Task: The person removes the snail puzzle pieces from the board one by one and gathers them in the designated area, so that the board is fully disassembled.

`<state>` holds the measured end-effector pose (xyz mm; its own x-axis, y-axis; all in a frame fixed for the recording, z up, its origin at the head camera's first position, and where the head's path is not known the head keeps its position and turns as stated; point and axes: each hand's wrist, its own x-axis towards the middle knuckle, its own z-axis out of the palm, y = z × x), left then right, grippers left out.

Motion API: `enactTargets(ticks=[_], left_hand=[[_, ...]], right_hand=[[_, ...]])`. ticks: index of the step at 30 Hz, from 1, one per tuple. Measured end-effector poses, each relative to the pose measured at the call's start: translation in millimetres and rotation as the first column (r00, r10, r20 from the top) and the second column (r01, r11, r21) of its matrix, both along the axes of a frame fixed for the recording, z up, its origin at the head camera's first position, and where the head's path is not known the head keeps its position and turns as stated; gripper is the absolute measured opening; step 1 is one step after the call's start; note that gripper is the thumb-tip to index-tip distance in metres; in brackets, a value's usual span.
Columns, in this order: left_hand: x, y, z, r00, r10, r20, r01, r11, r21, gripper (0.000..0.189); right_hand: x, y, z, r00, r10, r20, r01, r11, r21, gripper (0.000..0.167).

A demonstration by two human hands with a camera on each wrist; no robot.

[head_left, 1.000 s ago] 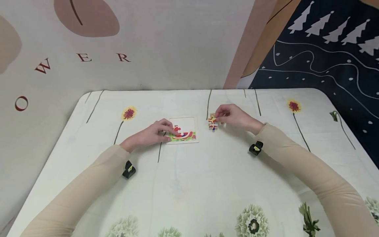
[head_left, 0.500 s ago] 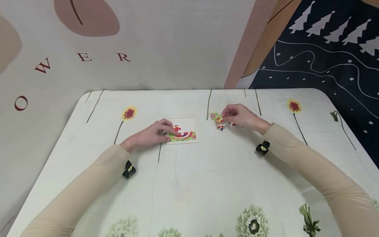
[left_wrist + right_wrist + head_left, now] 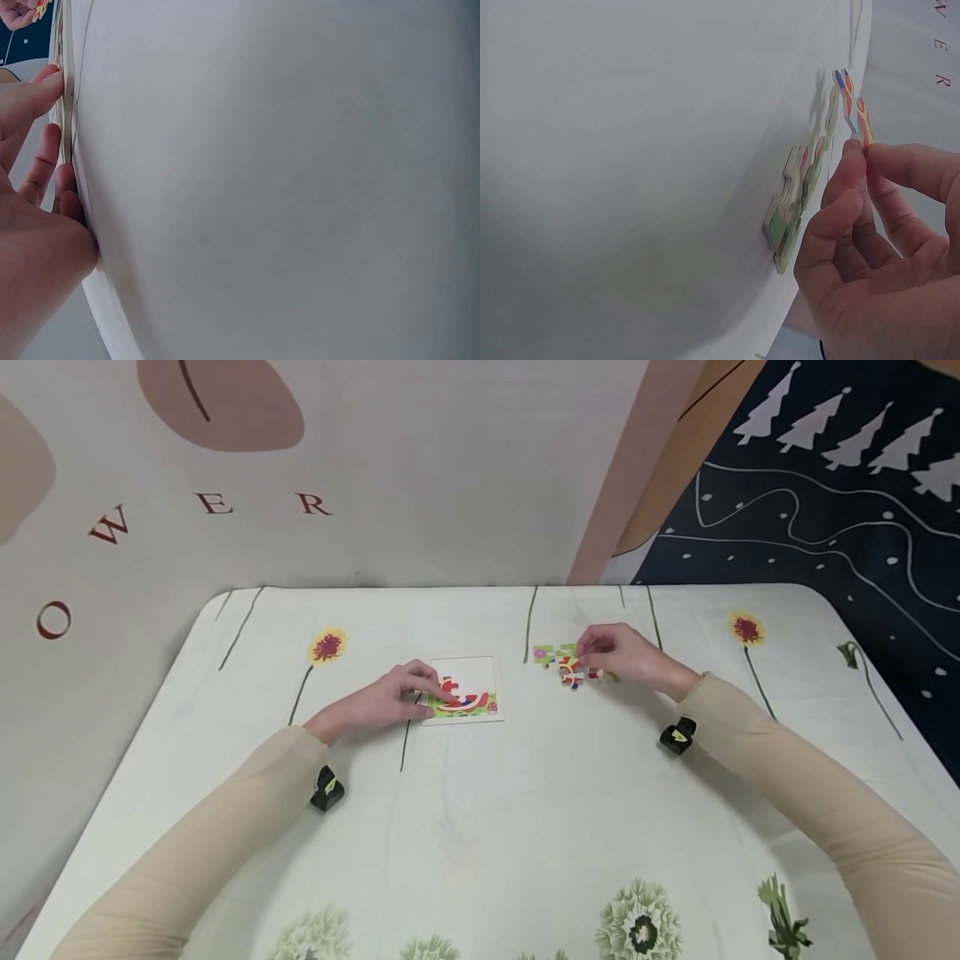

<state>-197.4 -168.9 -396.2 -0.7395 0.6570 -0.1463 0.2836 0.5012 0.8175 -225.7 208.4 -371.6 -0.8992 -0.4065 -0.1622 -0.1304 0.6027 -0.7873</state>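
My left hand (image 3: pixel 390 695) rests at the left side of a shallow puzzle board (image 3: pixel 472 672), its index finger stretched over the fitted pieces. Red, blue and green pieces fill the board's bottom and left; its upper right is bare white. In the left wrist view the fingers (image 3: pixel 46 161) lie along the board's edge. To the right, my right hand (image 3: pixel 626 653) pinches a puzzle piece (image 3: pixel 572 674) in red, yellow, white and blue. The right wrist view has this piece (image 3: pixel 847 101) raised between thumb and index finger, above loose puzzle pieces (image 3: pixel 786 206).
Several green and pink loose puzzle pieces (image 3: pixel 543 654) lie on the table under and beside the right hand, which partly hides them. A white cloth with printed flowers (image 3: pixel 642 931) covers the table (image 3: pixel 510 827). A wall (image 3: pixel 420 527) stands behind its far edge.
The right hand has moved rightward with the pinched puzzle piece, and loose pieces to its left have come into sight. The left hand and the puzzle board have stayed put.
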Motion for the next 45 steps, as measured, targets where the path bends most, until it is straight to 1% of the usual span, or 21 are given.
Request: enactTargets(ticks=[12,17,28,31,45], left_hand=[[0.4,0.3,1.3,1.000,0.000,0.003,0.000,1.000,-0.003,0.029],[0.7,0.6,1.1,1.000,-0.004,-0.001,0.004,1.000,0.004,0.029],[1.3,0.8,0.9,1.000,0.008,-0.006,-0.008,1.000,-0.009,0.029],[1.9,1.1,1.6,1.000,0.016,-0.006,-0.016,1.000,-0.014,0.029],[2.8,1.1,2.7,1.000,0.017,-0.011,-0.017,1.000,-0.014,0.028]], right_hand=[[0.2,9.3,-6.1,1.000,-0.007,0.010,0.007,0.999,0.037,0.012],[0.9,9.3,-7.6,1.000,0.003,-0.007,-0.003,0.999,0.040,0.010],[1.1,9.7,-8.0,0.999,0.017,-0.045,-0.013,0.995,0.096,0.008],[1.5,9.5,-6.8,0.998,0.020,-0.056,-0.014,0.995,0.099,0.008],[2.0,8.3,-6.1,0.999,0.019,-0.046,-0.015,0.995,0.100,0.008]])
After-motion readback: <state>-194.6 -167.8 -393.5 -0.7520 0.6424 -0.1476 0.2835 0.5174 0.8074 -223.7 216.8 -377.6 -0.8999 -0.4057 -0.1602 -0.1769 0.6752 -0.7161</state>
